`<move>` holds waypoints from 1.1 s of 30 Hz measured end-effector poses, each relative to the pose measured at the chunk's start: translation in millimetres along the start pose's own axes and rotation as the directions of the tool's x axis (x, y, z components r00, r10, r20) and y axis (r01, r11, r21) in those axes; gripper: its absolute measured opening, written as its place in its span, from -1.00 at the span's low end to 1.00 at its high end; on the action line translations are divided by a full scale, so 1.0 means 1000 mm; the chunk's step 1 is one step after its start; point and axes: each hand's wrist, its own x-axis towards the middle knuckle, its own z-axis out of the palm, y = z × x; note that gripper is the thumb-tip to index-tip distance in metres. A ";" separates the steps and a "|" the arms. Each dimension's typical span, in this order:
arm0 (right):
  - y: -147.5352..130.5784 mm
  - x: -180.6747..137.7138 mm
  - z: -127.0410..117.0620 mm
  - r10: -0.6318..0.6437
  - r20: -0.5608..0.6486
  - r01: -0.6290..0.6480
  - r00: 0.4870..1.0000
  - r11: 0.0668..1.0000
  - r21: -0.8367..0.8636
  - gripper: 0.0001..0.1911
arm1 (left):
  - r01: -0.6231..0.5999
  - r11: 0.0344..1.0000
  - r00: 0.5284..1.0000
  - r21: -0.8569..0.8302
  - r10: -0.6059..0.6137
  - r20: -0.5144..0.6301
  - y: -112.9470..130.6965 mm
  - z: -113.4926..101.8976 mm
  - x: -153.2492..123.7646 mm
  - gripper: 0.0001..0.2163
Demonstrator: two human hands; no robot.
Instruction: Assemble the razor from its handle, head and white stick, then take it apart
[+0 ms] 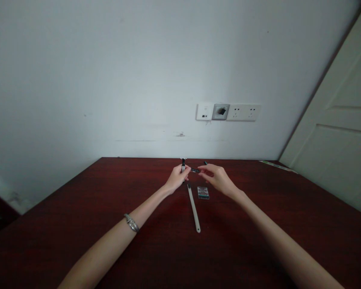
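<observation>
My left hand [176, 178] is closed around a slim black-and-white tool [183, 163] standing upright, with a short silvery crosspiece on top. My right hand [219, 178] pinches the right end of a small dark flat piece [195, 170]. The other end of that piece reaches to my left fingertips; whether it touches the tool, I cannot tell. On the table below lies a long pale handle-like strip [194, 210] with a hole at its near end. Beside it sits a small clear case [203, 192]. A little dark object [205, 163] shows just behind my right hand.
Everything rests on a dark red wooden table [63, 233] against a white wall [123, 72]. Sockets and switch plates [242, 112] are on the wall. A thin printed strip [278, 166] lies at the back right, near a white panelled door [343, 120].
</observation>
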 end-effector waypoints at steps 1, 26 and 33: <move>-0.001 0.000 0.001 -0.001 -0.005 0.001 1.000 1.000 -0.002 -0.70 | 0.001 1.000 1.000 0.000 -0.001 0.001 0.000 0.000 0.000 -0.75; -0.005 0.028 0.002 0.021 -0.120 -0.012 0.993 0.997 0.081 -0.64 | 0.028 0.966 1.000 -0.256 -0.029 0.001 -0.007 -0.013 0.010 -0.68; -0.005 0.031 0.005 0.112 -0.147 -0.079 0.983 0.973 0.218 -0.58 | 0.014 0.992 0.998 -0.122 -0.006 0.065 -0.001 -0.006 0.000 -0.69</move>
